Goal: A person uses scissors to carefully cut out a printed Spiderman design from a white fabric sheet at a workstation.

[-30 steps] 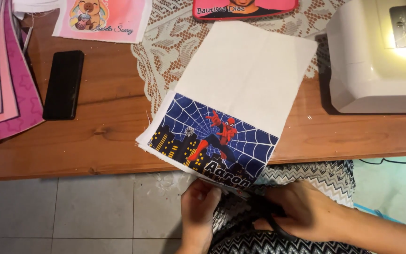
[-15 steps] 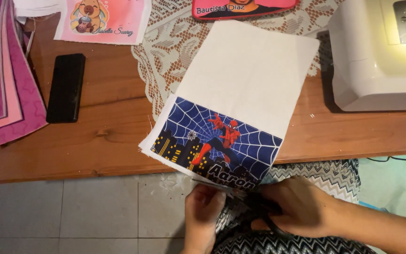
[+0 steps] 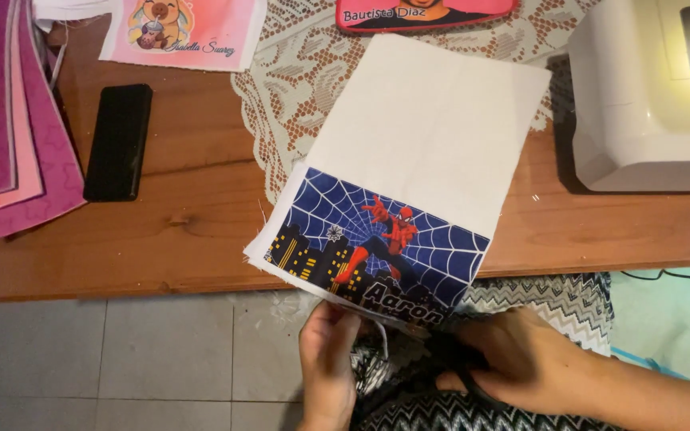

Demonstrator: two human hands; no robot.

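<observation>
A wooden table (image 3: 161, 239) bears a lace doily (image 3: 297, 96), black phone (image 3: 118, 141), pink fabric stack (image 3: 9, 120), white printed cloth (image 3: 417, 160) and sewing machine (image 3: 640, 96).

— Colours on the fabric panel (image 3: 433, 136)?
— Cream above; below, a blue spider-web print with a red figure and yellow-lit black skyline.
— Around it?
— Brown wooden table (image 3: 185, 231), black phone (image 3: 118, 142), pink and magenta sheets (image 3: 9, 120), white sewing machine (image 3: 648, 96).

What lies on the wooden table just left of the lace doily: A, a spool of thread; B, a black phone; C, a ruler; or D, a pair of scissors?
B: a flat black phone lies on the bare wooden table, between the lace doily and the stack of pink and purple sheets.
</observation>
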